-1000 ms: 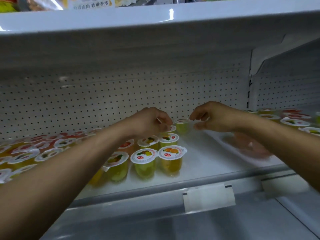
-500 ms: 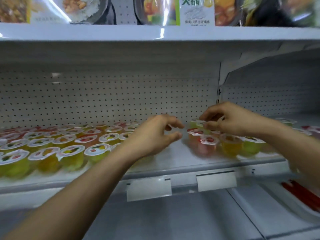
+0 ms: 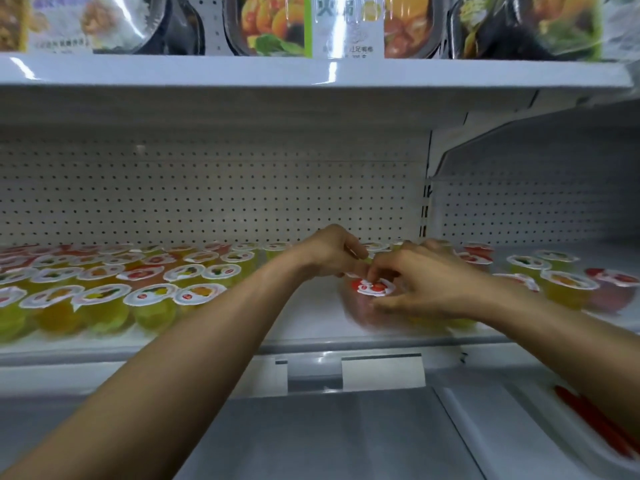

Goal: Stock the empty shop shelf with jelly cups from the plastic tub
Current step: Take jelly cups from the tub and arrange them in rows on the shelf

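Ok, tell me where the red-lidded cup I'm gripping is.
Head view, right of centre: the red-lidded cup is in the right hand, at the front of the shelf, between the left cup rows and the right cluster.

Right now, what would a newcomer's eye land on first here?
Two bare arms meet mid-shelf: the right hand curls round a blurred red jelly cup with a white foil lid, the left hand close beside it. Left of them, rows of clear yellow and orange jelly cups fill the white metal shelf; glossy packaged meals line the shelf above.
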A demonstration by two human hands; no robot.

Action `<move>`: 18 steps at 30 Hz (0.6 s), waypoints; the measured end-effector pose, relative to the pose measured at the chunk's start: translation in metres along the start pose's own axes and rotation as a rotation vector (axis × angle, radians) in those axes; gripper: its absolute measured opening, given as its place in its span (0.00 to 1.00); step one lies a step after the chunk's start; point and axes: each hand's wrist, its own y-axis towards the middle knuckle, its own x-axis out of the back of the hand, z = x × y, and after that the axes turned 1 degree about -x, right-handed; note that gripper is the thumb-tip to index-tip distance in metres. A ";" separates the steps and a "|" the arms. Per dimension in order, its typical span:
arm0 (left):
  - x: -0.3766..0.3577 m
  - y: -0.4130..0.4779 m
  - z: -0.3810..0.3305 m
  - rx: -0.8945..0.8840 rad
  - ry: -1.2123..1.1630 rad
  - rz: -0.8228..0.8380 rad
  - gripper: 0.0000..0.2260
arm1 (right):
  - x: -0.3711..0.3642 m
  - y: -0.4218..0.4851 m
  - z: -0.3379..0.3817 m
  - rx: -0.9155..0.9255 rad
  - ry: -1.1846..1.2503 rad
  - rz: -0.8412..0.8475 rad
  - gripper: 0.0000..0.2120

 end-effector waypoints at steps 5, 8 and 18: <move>0.010 0.001 0.003 -0.026 0.052 0.023 0.10 | 0.002 0.004 0.004 0.010 0.029 -0.023 0.12; 0.021 0.001 0.007 -0.021 0.215 0.004 0.09 | 0.001 0.007 0.003 0.010 0.042 -0.006 0.13; 0.073 -0.023 0.042 -0.026 0.504 0.094 0.10 | -0.010 0.035 0.019 0.005 0.151 -0.013 0.13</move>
